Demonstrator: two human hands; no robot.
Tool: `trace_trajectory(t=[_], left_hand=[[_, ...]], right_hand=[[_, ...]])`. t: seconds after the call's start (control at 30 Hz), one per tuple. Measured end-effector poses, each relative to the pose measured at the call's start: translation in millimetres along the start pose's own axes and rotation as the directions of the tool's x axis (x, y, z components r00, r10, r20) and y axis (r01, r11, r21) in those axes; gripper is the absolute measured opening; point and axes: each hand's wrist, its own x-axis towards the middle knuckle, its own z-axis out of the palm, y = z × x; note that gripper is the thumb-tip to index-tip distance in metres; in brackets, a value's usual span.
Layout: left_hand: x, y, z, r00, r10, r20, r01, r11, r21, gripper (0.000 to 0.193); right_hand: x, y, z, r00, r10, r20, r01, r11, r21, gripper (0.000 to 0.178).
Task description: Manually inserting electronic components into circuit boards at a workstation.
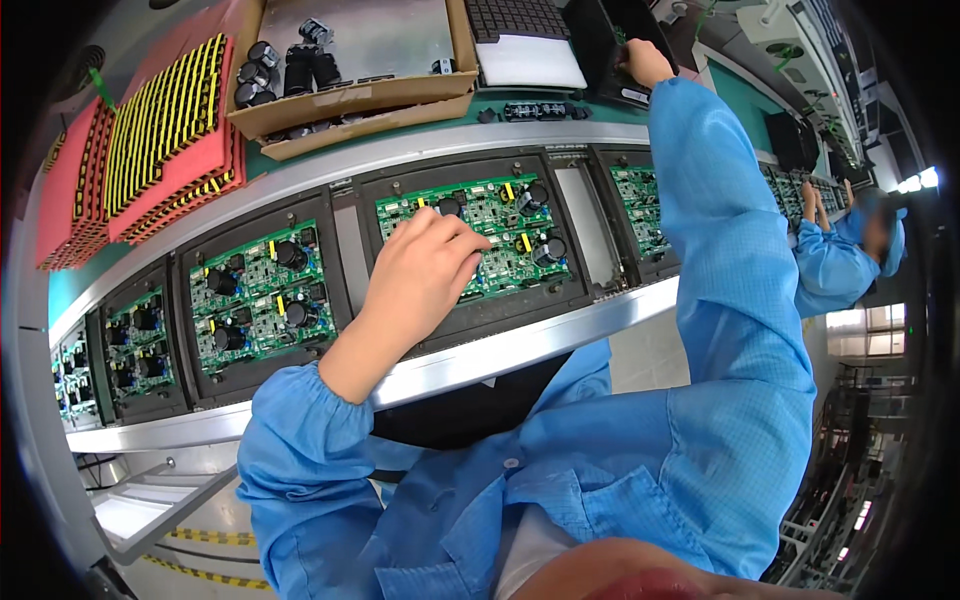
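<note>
Two blue sleeves stretch out over a row of black trays. The left hand is at the middle tray, above its green board, covering part of it. Its fingers are bent and bunched, the index pointing right and the thumb near it; I cannot tell whether they pinch a part or touch the board. The board lies flat inside the tray and carries round black capacitors and small yellow parts.

The right hand reaches far forward into a black bin; the bin hides the ends of its fingers, so I cannot tell if they are apart or closed on something. A bit of green shows beside them.

Left of the bin, on the green table, are a white block, a short row of black parts and an open carton with loose capacitors inside. Farther left stand stacked red sheets with yellow-and-black strips. A co-worker in blue is at the far right.
</note>
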Motion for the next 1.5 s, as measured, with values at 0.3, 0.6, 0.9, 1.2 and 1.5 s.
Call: trace_trajectory(t=[0.3,0.6,0.9,1.2,1.5], left_hand=[[-4,1,-1,1.000,-0.007,-0.013,0.008,0.999,0.033,0.011],[8,13,-1,0.990,0.031,-0.140,-0.039,0.997,-0.060,0.011],[2,42,3,0.949,0.071,-0.307,-0.171,0.934,-0.312,0.028],[3,33,14,0.987,0.107,-0.122,-0.152,0.874,-0.461,0.022],[1,36,12,0.955,-0.269,0.128,0.253,0.505,-0.825,0.015]], right_hand=[[-2,0,-12,0.999,-0.042,0.035,0.030,0.953,0.301,0.019],[-75,-45,-56,0.904,0.338,-0.263,0.085,0.460,0.884,0.016],[-324,-238,-86,0.933,-0.259,0.249,-0.301,-0.182,0.936,0.011],[-342,-241,-67,0.887,-0.305,0.347,-0.448,-0.383,0.808,0.011],[-332,-197,-50,0.948,-0.292,0.129,-0.236,-0.369,0.899,0.009]])
